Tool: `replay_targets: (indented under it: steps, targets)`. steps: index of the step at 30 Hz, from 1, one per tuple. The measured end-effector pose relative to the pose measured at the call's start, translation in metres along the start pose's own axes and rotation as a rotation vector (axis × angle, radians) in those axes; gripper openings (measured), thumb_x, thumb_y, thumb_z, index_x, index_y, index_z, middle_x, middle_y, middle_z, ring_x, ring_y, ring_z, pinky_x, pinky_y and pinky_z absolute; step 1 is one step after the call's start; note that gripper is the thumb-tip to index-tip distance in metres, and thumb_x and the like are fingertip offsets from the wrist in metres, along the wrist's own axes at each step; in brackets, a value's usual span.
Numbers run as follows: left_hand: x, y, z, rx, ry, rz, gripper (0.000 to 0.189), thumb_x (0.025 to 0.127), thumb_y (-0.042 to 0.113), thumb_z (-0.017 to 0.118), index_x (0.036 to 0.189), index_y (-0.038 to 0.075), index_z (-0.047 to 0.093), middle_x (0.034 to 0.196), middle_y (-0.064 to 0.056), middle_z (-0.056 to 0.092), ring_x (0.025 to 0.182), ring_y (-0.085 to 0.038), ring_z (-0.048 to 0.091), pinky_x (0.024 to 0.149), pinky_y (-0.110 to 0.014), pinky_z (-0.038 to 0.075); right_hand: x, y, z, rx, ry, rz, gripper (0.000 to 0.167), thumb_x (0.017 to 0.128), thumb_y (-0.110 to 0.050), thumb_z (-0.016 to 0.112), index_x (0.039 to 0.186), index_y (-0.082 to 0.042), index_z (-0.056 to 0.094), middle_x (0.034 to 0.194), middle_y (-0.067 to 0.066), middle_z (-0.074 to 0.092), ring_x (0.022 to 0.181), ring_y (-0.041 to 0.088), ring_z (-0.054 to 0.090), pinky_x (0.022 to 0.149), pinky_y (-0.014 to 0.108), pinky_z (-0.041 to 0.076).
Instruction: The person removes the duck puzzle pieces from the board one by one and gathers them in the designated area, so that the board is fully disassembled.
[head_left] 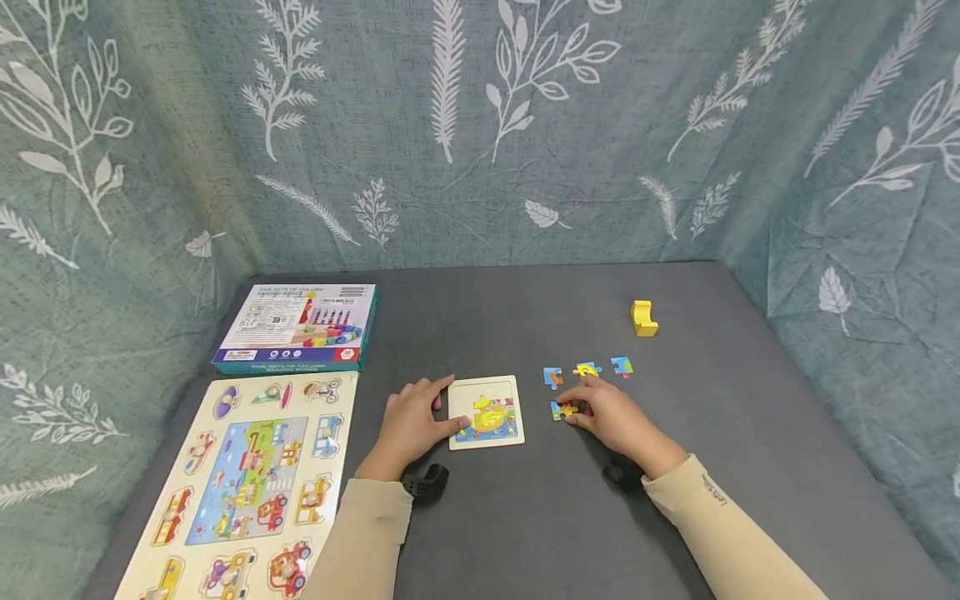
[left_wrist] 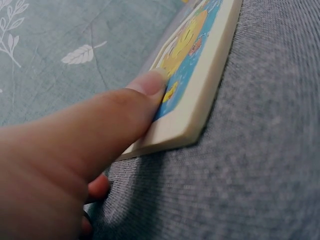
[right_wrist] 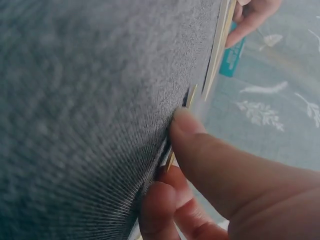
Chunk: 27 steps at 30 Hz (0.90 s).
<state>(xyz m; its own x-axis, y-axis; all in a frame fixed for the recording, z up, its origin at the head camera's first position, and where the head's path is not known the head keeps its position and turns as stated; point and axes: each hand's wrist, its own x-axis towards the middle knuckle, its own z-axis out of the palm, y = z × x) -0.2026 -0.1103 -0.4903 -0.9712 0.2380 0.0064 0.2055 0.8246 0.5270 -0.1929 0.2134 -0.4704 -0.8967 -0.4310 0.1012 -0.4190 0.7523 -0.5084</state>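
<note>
The square pale-wood duck-puzzle tray (head_left: 487, 444) is likely steadied by your spread left hand (head_left: 414, 421) while your right hand (head_left: 611, 414) pinches a thin multicoloured jigsaw piece (head_left: 557, 411).

Puzzle piece (head_left: 558, 412) in my pinch, duck board (head_left: 467, 400) to its left
I hold the small, thin blue and orange piece apart from the square wooden board, which lies flat with its yellow duck picture partly filled; three loose pieces (head_left: 587, 369) lie spread just beyond mine
</note>
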Motion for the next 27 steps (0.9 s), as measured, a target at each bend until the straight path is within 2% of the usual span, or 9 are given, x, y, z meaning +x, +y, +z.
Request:
replay_targets:
  steps: [9, 13, 15, 18, 21, 24, 27]
  targets:
    - [-0.001, -0.002, 0.0, 0.003, 0.009, 0.0, 0.08, 0.085, 0.043, 0.088, 0.151, 0.009, 0.057, 0.084, 0.001, 0.045, 0.081, -0.02, 0.04, 0.082, -0.045, 0.029, 0.001, -0.004, 0.004, -0.058, 0.003, -0.015, 0.028, 0.087, -0.013, 0.086, 0.114, -0.01, 0.08, 0.1, 0.0, 0.061, 0.085, 0.015, 0.061, 0.077, 0.036, 0.052]
    - [-0.001, -0.002, 0.0, 0.004, 0.009, 0.0, 0.08, 0.085, 0.042, 0.088, 0.151, 0.009, 0.058, 0.083, 0.001, 0.045, 0.081, -0.02, 0.041, 0.082, -0.045, 0.029, 0.005, -0.02, 0.005, -0.076, 0.042, -0.015, 0.032, 0.088, -0.022, 0.086, 0.118, -0.012, 0.079, 0.1, -0.001, 0.061, 0.083, 0.013, 0.062, 0.073, 0.034, 0.052]
    - [0.0, -0.002, -0.001, 0.008, 0.007, -0.001, 0.08, 0.085, 0.043, 0.088, 0.15, 0.009, 0.058, 0.084, 0.001, 0.045, 0.081, -0.02, 0.041, 0.082, -0.045, 0.029, 0.012, -0.035, 0.007, -0.053, 0.05, -0.045, 0.033, 0.09, -0.023, 0.085, 0.12, -0.011, 0.078, 0.099, -0.001, 0.061, 0.082, 0.012, 0.061, 0.072, 0.033, 0.052]
    - [0.0, -0.002, -0.001, 0.016, 0.011, 0.002, 0.079, 0.085, 0.043, 0.088, 0.15, 0.009, 0.059, 0.084, 0.001, 0.045, 0.08, -0.02, 0.041, 0.082, -0.044, 0.029, 0.027, -0.058, 0.013, 0.009, 0.01, -0.117, 0.031, 0.094, -0.02, 0.081, 0.122, -0.008, 0.076, 0.098, 0.0, 0.06, 0.081, 0.012, 0.059, 0.071, 0.029, 0.051]
    - [0.0, -0.004, -0.001, 0.016, 0.019, 0.008, 0.078, 0.086, 0.044, 0.087, 0.149, 0.009, 0.059, 0.083, 0.001, 0.045, 0.079, -0.019, 0.04, 0.08, -0.044, 0.029, 0.044, -0.079, 0.025, 0.051, -0.044, -0.151, 0.033, 0.097, -0.016, 0.078, 0.127, -0.004, 0.073, 0.098, 0.001, 0.061, 0.081, 0.012, 0.059, 0.071, 0.028, 0.051]
    - [-0.001, -0.005, -0.001, 0.008, 0.022, 0.011, 0.077, 0.086, 0.044, 0.086, 0.149, 0.009, 0.059, 0.083, 0.001, 0.045, 0.078, -0.019, 0.04, 0.08, -0.044, 0.029, 0.06, -0.093, 0.04, 0.039, -0.106, -0.123, 0.039, 0.099, -0.016, 0.075, 0.134, -0.001, 0.068, 0.093, 0.001, 0.059, 0.075, 0.012, 0.056, 0.069, 0.029, 0.049]
    - [-0.002, -0.003, 0.001, -0.001, 0.024, 0.011, 0.076, 0.087, 0.043, 0.086, 0.149, 0.009, 0.06, 0.083, 0.001, 0.045, 0.079, -0.019, 0.04, 0.08, -0.045, 0.029, 0.067, -0.095, 0.054, -0.009, -0.138, -0.099, 0.034, 0.1, -0.014, 0.073, 0.132, -0.001, 0.069, 0.086, 0.002, 0.055, 0.068, 0.012, 0.05, 0.065, 0.031, 0.045]
